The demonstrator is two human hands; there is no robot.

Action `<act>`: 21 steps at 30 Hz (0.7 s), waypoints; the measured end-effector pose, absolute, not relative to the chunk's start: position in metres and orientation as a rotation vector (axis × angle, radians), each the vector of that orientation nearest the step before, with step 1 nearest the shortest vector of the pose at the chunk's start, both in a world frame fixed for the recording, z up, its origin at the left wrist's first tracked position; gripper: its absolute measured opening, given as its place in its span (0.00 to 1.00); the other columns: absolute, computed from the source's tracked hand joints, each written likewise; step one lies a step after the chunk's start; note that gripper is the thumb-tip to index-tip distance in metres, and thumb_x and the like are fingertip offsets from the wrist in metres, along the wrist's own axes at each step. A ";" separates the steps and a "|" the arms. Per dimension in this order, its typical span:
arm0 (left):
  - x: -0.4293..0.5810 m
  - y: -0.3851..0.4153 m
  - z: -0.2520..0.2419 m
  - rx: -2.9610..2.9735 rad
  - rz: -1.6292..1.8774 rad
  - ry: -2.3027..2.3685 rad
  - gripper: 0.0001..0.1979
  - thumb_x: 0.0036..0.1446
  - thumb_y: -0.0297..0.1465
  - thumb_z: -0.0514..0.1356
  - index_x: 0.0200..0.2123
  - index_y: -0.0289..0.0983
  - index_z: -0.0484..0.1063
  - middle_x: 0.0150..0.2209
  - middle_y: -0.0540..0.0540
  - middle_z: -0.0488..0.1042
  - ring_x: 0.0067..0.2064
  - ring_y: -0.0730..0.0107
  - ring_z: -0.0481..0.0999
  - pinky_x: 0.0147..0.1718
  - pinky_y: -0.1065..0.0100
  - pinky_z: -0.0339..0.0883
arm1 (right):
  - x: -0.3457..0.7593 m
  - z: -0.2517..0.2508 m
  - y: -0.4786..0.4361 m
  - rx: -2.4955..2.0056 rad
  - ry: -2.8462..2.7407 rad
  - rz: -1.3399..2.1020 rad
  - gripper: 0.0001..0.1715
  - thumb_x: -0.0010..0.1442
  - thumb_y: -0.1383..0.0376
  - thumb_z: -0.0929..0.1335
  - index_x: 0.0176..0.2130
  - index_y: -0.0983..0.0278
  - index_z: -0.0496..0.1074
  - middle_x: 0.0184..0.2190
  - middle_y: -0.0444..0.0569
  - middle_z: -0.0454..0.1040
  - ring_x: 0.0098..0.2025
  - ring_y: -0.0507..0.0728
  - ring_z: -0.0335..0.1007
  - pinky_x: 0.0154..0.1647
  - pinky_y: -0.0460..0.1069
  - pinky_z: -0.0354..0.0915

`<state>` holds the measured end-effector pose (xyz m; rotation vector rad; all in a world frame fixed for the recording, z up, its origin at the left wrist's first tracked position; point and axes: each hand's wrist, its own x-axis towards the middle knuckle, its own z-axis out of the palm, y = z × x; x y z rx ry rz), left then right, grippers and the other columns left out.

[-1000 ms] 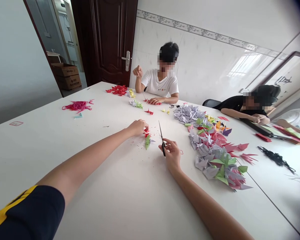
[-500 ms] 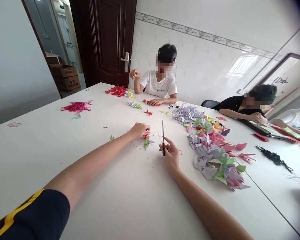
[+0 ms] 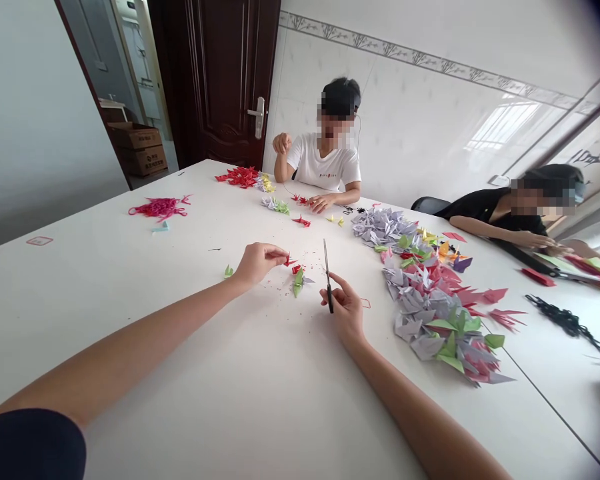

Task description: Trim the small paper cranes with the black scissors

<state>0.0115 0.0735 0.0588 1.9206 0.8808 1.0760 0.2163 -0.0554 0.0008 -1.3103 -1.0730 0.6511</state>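
Note:
Between thumb and fingertips, my left hand point(image 3: 258, 264) pinches a small red paper crane point(image 3: 289, 261) above the table. My right hand point(image 3: 346, 308) is closed on black-handled scissors point(image 3: 329, 287), their blades pointing away from me. Between the two hands lies a green paper crane point(image 3: 298, 283) with a pale one beside it and a red folded piece point(image 3: 297, 269) just behind. Tiny red paper scraps are scattered around them. A small green paper piece point(image 3: 229, 271) rests beside my left wrist.
A large heap of grey, pink and green paper cranes point(image 3: 430, 293) spreads to the right. Pink string point(image 3: 161, 209) lies at the left, black cord point(image 3: 565, 320) at the far right. Across the white table point(image 3: 220, 400) sits a person in white point(image 3: 325, 160); another in black point(image 3: 500, 207) is at the right.
My left hand has drawn back to the left, the red crane now showing at its fingertips. My right hand keeps the scissors in nearly the same place. The view has shifted slightly.

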 end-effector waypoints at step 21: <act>0.005 0.065 0.016 1.804 1.009 0.744 0.16 0.59 0.29 0.56 0.46 0.40 0.80 0.47 0.43 0.80 0.49 0.61 0.78 0.49 0.60 0.71 | 0.212 0.004 -0.064 -1.444 -1.286 0.559 0.22 0.53 0.65 0.70 0.49 0.62 0.79 0.27 0.44 0.73 0.29 0.53 0.69 0.28 0.48 0.64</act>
